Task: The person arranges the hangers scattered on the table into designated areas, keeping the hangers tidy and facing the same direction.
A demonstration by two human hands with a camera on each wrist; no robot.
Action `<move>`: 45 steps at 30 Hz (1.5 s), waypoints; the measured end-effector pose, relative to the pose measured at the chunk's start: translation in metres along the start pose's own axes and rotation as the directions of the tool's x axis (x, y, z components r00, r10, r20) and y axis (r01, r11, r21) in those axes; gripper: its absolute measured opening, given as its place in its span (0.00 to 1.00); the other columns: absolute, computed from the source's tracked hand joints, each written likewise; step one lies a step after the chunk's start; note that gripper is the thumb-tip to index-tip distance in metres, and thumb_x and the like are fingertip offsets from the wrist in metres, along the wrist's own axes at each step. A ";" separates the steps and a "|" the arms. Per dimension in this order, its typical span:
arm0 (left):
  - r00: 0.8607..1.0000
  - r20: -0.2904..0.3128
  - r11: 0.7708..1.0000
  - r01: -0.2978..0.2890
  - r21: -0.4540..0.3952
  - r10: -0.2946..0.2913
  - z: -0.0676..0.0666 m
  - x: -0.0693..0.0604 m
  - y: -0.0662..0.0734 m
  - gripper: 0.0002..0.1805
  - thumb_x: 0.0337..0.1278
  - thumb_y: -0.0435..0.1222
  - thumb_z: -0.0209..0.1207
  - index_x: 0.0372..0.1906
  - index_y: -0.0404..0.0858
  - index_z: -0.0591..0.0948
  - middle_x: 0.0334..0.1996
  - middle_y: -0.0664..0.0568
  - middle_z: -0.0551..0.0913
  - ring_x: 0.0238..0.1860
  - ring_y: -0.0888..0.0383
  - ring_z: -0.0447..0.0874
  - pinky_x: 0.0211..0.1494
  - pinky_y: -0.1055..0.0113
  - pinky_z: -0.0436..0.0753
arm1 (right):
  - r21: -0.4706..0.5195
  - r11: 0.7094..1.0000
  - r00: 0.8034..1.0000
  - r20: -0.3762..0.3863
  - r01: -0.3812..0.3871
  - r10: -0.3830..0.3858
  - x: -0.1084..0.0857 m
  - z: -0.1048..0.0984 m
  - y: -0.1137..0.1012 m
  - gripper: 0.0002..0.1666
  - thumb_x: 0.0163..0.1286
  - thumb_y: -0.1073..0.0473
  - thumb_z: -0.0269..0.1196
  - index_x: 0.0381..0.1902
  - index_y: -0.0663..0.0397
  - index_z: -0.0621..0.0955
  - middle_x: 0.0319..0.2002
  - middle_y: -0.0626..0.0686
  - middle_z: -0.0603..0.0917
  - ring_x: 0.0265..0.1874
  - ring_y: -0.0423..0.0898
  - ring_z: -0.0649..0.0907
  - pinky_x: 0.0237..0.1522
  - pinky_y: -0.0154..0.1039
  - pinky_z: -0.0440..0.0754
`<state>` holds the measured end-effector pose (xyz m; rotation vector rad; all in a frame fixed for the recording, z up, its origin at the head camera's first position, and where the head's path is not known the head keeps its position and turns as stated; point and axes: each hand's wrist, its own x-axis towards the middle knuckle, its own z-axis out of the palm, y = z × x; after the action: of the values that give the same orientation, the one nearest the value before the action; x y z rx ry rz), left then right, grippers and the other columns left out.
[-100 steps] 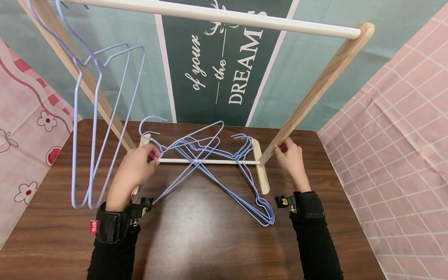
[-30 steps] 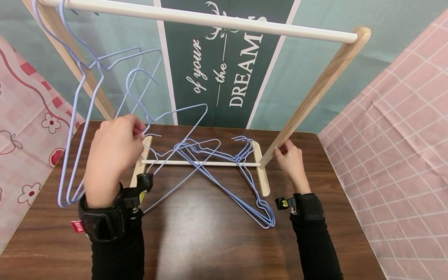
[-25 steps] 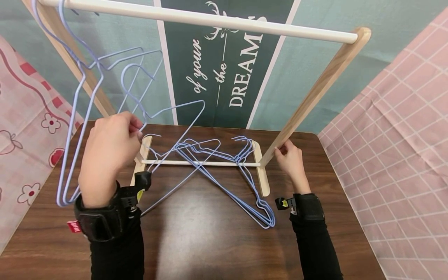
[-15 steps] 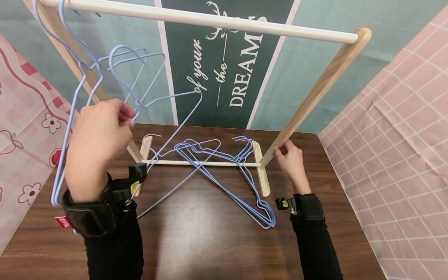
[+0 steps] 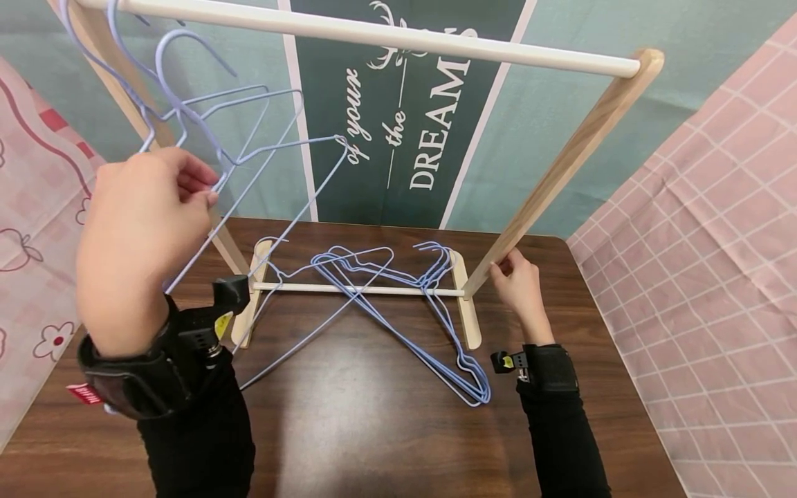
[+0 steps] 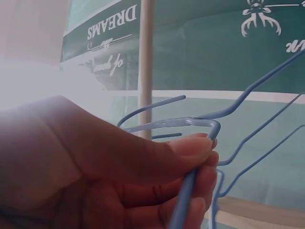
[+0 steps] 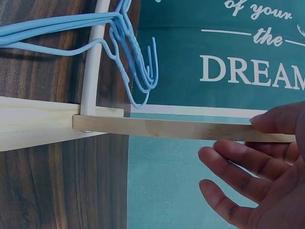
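My left hand (image 5: 140,228) pinches a blue wire hanger (image 5: 286,144) by the bent wire below its hook, between thumb and fingers. That hook stands just under the white top bar (image 5: 373,29) of a wooden rack, apart from it. Two like hangers (image 5: 283,95) hang from the bar's left end, partly hidden behind my hand. In the left wrist view, the thumb (image 6: 190,147) presses on the held wire (image 6: 183,200). My right hand (image 5: 518,280) holds the rack's right post (image 5: 573,152) low down, its thumb on one face and fingers on the other.
Several more blue hangers (image 5: 405,332) lie tangled on the brown table (image 5: 373,429), across the rack's white lower bar (image 5: 299,287). Light wooden feet (image 5: 470,321) carry the rack. A green printed cloth (image 5: 411,124) hangs behind, with a pink checked cloth (image 5: 716,277) at right.
My left hand has picked a hanger off the table pile and raised it up and leftward, bringing its hook near the top bar. The right hand stays on the post.
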<state>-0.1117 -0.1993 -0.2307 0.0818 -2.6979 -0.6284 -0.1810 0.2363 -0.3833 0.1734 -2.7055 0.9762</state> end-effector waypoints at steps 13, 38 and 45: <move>0.997 -0.064 0.998 0.050 0.033 -0.048 -0.024 0.005 -0.003 0.12 0.55 0.40 0.53 0.38 0.39 0.81 0.32 0.45 0.82 0.29 0.55 0.73 0.46 0.55 0.63 | 0.009 1.000 1.000 -0.002 0.030 -0.030 0.001 0.000 -0.001 0.10 0.63 0.67 0.56 0.40 0.69 0.75 0.26 0.63 0.78 0.21 0.54 0.76 0.21 0.41 0.69; 0.980 -0.150 0.991 0.131 0.017 -0.127 -0.039 0.005 0.001 0.12 0.54 0.41 0.52 0.39 0.45 0.83 0.22 0.67 0.75 0.22 0.68 0.68 0.36 0.71 0.56 | 0.011 1.000 1.000 -0.003 0.015 -0.015 0.001 -0.001 -0.002 0.10 0.63 0.66 0.56 0.41 0.69 0.75 0.26 0.64 0.78 0.21 0.55 0.76 0.21 0.41 0.69; 0.980 -0.144 0.990 0.140 0.022 -0.136 -0.042 0.005 0.008 0.13 0.56 0.41 0.50 0.41 0.46 0.83 0.19 0.63 0.77 0.21 0.69 0.68 0.32 0.70 0.57 | -0.002 1.000 1.000 -0.005 0.005 -0.005 0.001 -0.001 -0.003 0.10 0.63 0.66 0.56 0.40 0.68 0.75 0.25 0.63 0.78 0.20 0.53 0.75 0.21 0.41 0.68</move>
<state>-0.1004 -0.2098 -0.1908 0.3130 -2.5800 -0.5956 -0.1810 0.2345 -0.3805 0.1774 -2.7002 0.9709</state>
